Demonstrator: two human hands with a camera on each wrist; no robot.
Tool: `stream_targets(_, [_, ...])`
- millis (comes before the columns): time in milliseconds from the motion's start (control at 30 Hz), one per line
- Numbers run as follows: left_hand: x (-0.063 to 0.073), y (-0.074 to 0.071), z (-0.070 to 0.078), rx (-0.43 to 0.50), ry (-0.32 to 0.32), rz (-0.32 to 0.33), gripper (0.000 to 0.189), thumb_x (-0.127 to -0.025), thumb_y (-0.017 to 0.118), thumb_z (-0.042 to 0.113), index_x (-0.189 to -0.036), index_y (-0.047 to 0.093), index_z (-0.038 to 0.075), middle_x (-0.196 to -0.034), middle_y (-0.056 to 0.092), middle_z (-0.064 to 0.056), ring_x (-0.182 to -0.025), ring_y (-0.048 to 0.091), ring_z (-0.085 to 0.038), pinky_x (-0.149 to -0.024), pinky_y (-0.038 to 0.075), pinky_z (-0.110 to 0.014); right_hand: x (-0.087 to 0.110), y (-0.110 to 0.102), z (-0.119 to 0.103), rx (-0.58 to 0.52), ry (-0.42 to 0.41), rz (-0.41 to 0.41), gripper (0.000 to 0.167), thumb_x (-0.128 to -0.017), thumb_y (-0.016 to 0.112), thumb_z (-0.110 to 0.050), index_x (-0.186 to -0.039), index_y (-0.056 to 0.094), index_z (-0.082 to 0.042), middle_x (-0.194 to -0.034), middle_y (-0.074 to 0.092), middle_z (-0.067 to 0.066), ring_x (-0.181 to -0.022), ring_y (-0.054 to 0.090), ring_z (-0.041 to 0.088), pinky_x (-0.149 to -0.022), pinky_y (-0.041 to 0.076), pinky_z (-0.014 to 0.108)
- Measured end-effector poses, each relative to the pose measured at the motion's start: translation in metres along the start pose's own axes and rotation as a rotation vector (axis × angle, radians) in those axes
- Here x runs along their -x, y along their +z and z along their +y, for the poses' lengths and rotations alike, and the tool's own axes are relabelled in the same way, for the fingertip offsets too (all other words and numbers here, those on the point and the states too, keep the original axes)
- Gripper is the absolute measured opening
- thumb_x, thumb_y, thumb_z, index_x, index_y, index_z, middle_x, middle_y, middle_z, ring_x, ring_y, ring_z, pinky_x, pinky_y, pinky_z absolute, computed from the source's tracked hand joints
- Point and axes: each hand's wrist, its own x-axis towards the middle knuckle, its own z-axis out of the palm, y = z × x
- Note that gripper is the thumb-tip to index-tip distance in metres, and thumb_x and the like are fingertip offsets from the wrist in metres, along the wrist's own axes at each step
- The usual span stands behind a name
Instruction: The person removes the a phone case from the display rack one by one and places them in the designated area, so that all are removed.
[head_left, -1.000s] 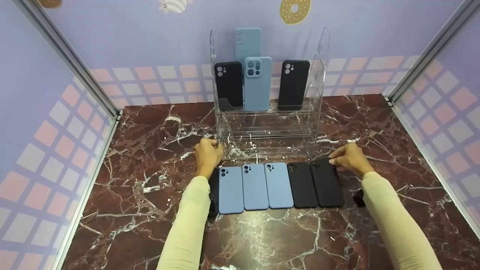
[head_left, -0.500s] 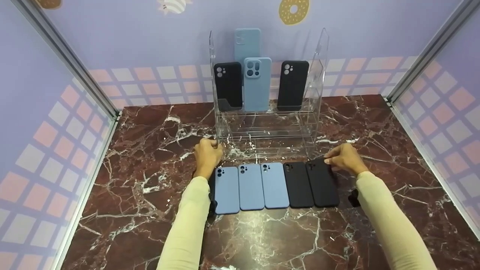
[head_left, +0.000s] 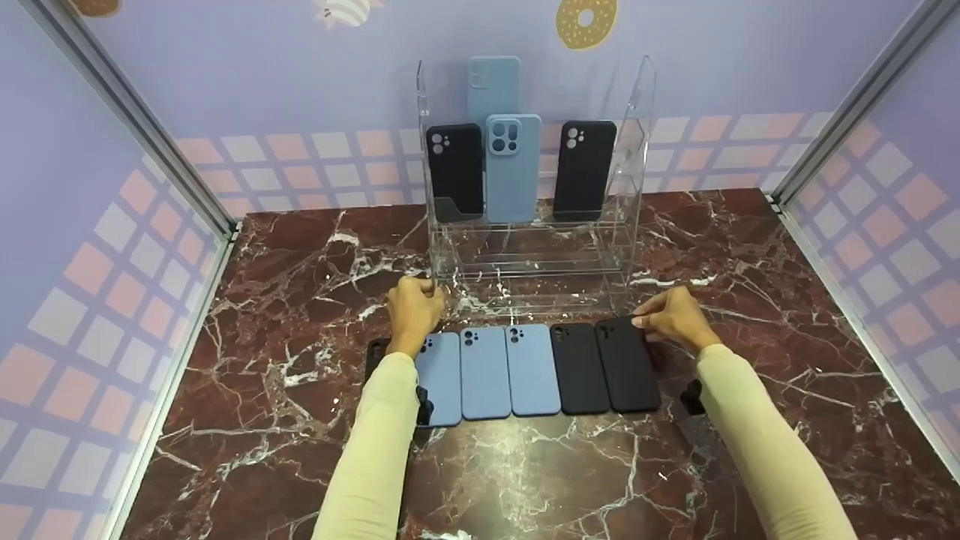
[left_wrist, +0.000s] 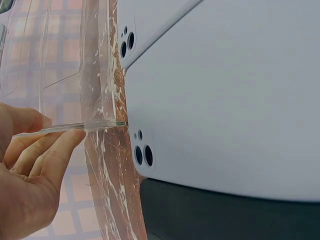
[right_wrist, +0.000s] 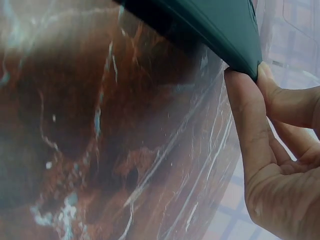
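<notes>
My left hand [head_left: 415,311] pinches the side panel of a clear acrylic display stand [head_left: 536,262] at its front left corner; the left wrist view shows the panel edge between thumb and fingers. My right hand [head_left: 677,319] pinches the upper right corner of a black phone case [head_left: 628,367], slightly raised in the right wrist view [right_wrist: 220,30]. That case ends a side-by-side row on the table: another black case [head_left: 581,371], three blue phone cases [head_left: 534,371], and a black case [head_left: 375,352] partly hidden by my left forearm.
On the stand's upper tiers lean two black cases [head_left: 585,169] and two light blue cases [head_left: 514,176], one behind the other. Lower tiers hold no cases. Patterned walls [head_left: 300,161] close off the back and sides of the marbled table [head_left: 270,360].
The whole row of cases has slid left along with my right hand. The left-end black case now shows beyond my left forearm. My left hand stays at the stand.
</notes>
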Motion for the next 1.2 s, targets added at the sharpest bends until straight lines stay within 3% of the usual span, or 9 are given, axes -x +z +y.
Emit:
stream_targets(333, [0.000, 0.000, 0.000, -0.013, -0.013, -0.003, 0.012, -0.090, 0.071, 0.010, -0.093, 0.082, 0.007, -0.087, 0.078, -0.009, -0.086, 0.072, -0.032, -0.088, 0.052, -0.049, 0.001, 0.004, 0.001, -0.028, -0.005, 0.005, 0.024, -0.087, 0.078, 0.001, -0.103, 0.071, 0.016, -0.092, 0.073, 0.019, -0.077, 0.073, 0.022, -0.066, 0.060, 0.032])
stream_targets(600, [-0.001, 0.001, -0.001, -0.023, -0.010, 0.010, 0.012, -0.088, 0.072, 0.010, -0.093, 0.083, 0.008, -0.090, 0.078, -0.010, -0.094, 0.072, -0.034, -0.090, 0.051, -0.050, 0.004, 0.001, 0.001, -0.041, 0.002, -0.009, 0.025, -0.088, 0.077, -0.001, -0.104, 0.070, 0.016, -0.099, 0.072, 0.026, -0.082, 0.074, 0.029, -0.072, 0.060, 0.035])
stream_targets(800, [-0.002, 0.000, -0.001, -0.028, 0.002, 0.019, 0.011, -0.088, 0.072, 0.009, -0.089, 0.082, 0.005, -0.086, 0.077, -0.010, -0.085, 0.073, -0.034, -0.085, 0.053, -0.050, 0.003, -0.005, -0.002, -0.074, 0.014, 0.006, 0.025, -0.088, 0.077, -0.001, -0.102, 0.070, 0.018, -0.093, 0.074, 0.024, -0.077, 0.075, 0.028, -0.071, 0.060, 0.036])
stream_targets(967, [-0.002, 0.000, 0.000, -0.032, 0.008, 0.020, 0.011, -0.088, 0.072, 0.010, -0.086, 0.082, 0.006, -0.084, 0.077, -0.009, -0.087, 0.073, -0.034, -0.086, 0.053, -0.051, 0.001, -0.019, -0.015, -0.070, -0.029, 0.033, 0.028, -0.087, 0.077, 0.001, -0.104, 0.067, 0.021, -0.084, 0.074, 0.020, -0.066, 0.073, 0.020, -0.066, 0.060, 0.033])
stream_targets(1200, [-0.001, 0.001, 0.000, -0.011, 0.017, 0.033, 0.011, -0.087, 0.072, 0.009, -0.086, 0.082, 0.004, -0.083, 0.077, -0.010, -0.083, 0.072, -0.034, -0.084, 0.053, -0.050, 0.005, -0.048, -0.055, -0.092, -0.042, 0.110, 0.029, -0.088, 0.075, 0.001, -0.111, 0.066, 0.015, -0.092, 0.074, 0.019, -0.065, 0.072, 0.015, -0.070, 0.060, 0.037])
